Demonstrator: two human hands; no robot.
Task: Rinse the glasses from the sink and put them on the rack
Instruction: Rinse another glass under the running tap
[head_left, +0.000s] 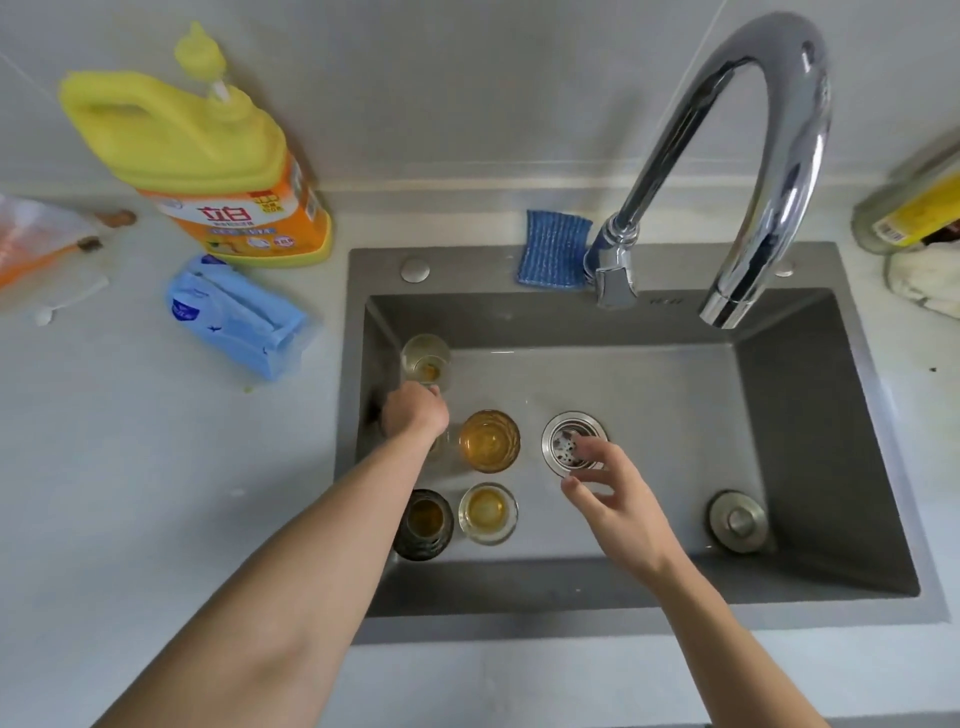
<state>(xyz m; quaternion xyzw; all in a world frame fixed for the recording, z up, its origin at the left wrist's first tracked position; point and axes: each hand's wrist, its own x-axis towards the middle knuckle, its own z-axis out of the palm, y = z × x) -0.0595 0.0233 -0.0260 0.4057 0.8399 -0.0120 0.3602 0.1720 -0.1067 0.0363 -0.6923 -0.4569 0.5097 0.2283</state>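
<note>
Several glasses stand in the left part of the grey sink (810, 415). A clear glass (426, 357) is at the back left, an amber glass (489, 441) in the middle, and a dark glass (423, 525) and a small clear glass (487, 513) sit nearer the front. My left hand (415, 413) is curled over the top of another clear glass, which is mostly hidden under it. My right hand (610, 488) hovers over the drain strainer (563, 439), fingers apart and holding nothing. No rack is in view.
The chrome tap (769, 156) arches over the back right of the sink, with no water running. A drain plug (737, 519) lies at the front right of the basin. A blue cloth (553, 249), a yellow detergent bottle (208, 156) and a blue packet (234, 317) sit behind and to the left.
</note>
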